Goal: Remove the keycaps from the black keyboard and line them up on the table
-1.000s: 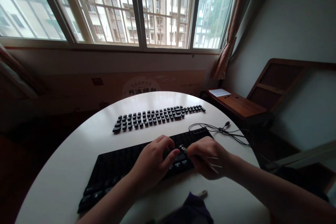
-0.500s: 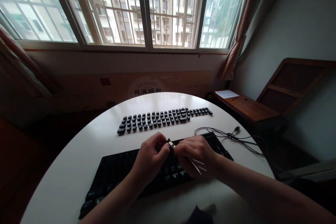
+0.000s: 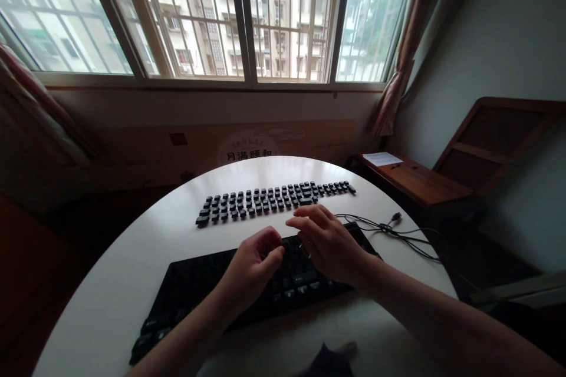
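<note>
My left hand (image 3: 256,259) is above the black keyboard (image 3: 198,277), thumb and forefinger closed in a pinch. A small dark keycap (image 3: 281,242) shows at its fingertips, mostly hidden. Just right of it, my right hand (image 3: 329,241) hovers over the keyboard's upper right part, with forefinger and middle finger stretched forward. Thin metal glints of a wire keycap puller (image 3: 305,249) show under its curled lower fingers; the rest is covered by the hand. Beyond both hands, rows of black keycaps (image 3: 265,199) are laid out on the white round table (image 3: 110,271).
A bundled black cable (image 3: 398,234) with a USB plug lies at the table's right. A dark, blurred object (image 3: 331,359) is at the near edge. A wooden chair (image 3: 424,179) with paper on it stands at right, below the barred window.
The keycap puller's pale end has come away from my left fingertips. My right hand has opened its upper fingers and turned the tool in under its palm. My left hand stays nearly still.
</note>
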`<state>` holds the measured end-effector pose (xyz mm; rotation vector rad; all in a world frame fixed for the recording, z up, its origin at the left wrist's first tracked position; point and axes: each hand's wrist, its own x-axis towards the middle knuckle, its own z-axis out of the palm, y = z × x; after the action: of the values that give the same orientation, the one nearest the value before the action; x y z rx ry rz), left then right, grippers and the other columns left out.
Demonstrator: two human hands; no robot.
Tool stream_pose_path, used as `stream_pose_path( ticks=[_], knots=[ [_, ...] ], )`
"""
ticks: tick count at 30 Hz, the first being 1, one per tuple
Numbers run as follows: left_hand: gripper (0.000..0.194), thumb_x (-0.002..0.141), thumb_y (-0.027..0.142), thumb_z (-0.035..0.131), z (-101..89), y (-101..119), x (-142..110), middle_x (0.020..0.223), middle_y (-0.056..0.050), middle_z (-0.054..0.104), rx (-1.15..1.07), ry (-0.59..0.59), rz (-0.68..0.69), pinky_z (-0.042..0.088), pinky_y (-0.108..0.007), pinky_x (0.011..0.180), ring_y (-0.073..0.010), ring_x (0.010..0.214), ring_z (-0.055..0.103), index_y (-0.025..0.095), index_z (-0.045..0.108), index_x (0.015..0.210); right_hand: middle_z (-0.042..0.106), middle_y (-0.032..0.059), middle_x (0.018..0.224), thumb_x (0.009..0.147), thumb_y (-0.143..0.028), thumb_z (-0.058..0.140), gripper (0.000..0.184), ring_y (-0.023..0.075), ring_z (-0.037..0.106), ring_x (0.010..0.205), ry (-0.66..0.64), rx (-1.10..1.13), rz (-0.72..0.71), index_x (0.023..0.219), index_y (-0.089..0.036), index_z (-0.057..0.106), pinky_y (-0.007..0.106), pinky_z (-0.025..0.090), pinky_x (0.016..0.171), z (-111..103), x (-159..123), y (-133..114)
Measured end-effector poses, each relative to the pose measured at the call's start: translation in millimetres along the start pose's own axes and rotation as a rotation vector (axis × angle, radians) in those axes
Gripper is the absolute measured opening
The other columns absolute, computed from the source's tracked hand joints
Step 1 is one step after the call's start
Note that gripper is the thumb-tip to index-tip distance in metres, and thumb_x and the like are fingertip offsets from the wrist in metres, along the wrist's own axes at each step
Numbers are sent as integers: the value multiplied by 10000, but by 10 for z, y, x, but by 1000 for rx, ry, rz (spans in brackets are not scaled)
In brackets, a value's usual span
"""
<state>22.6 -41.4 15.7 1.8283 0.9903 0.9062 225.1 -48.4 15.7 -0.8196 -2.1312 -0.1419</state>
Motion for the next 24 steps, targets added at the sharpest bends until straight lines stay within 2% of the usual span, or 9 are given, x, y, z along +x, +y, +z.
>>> stream_pose_path(
  ticks=[2,6,11,15,18,21,24],
  knots=[
    [245,806,414,572,18,-4,-6,643,26,497,-27,-22,5,395,-220,509,-121,572,458,185,518,736,633,106,1048,957,-117,400,274,201,588,892,-57,64,-58,1163,-186,566,335,507,770,20,-8,2],
    [263,791,423,580,16,-18,-2,631,36,474,-86,-37,-12,394,-217,493,-116,557,455,183,506,715,639,51,940,983,-238,481,194,156,594,756,-135,32,-111,1134,-214,600,259,459,628,50,-38,-1],
    [283,800,448,587,4,-28,11,607,51,456,-138,-73,-53,382,-214,462,-109,521,435,185,505,733,680,69,1052,982,-250,504,222,149,646,805,-123,151,-65,1179,-211,599,243,488,649,98,-59,-38],
    [288,843,462,570,-5,-24,10,652,26,522,-37,-36,-9,396,-233,511,-126,559,480,181,544,787,700,68,1026,971,-227,520,204,154,663,819,-115,164,-10,1130,-202,647,248,512,684,69,-21,60],
    [269,876,450,550,-21,-10,0,731,-3,592,125,47,22,426,-260,587,-155,640,538,183,580,877,708,62,1013,928,-224,600,162,148,661,790,-78,92,165,1062,-198,688,258,516,733,-19,-10,451],
    [249,885,414,544,-38,-5,-4,764,-12,621,256,101,29,436,-278,623,-167,665,566,184,594,966,706,54,999,851,-213,684,171,148,643,743,-183,-101,413,1016,-198,724,290,509,781,-104,-92,1042],
    [246,887,395,532,-43,-13,-4,757,-12,627,301,105,31,441,-281,617,-168,650,575,184,602,991,708,68,891,795,-186,716,128,187,646,756,-238,-155,503,915,-172,758,313,505,763,-120,-237,1509]
  ],
)
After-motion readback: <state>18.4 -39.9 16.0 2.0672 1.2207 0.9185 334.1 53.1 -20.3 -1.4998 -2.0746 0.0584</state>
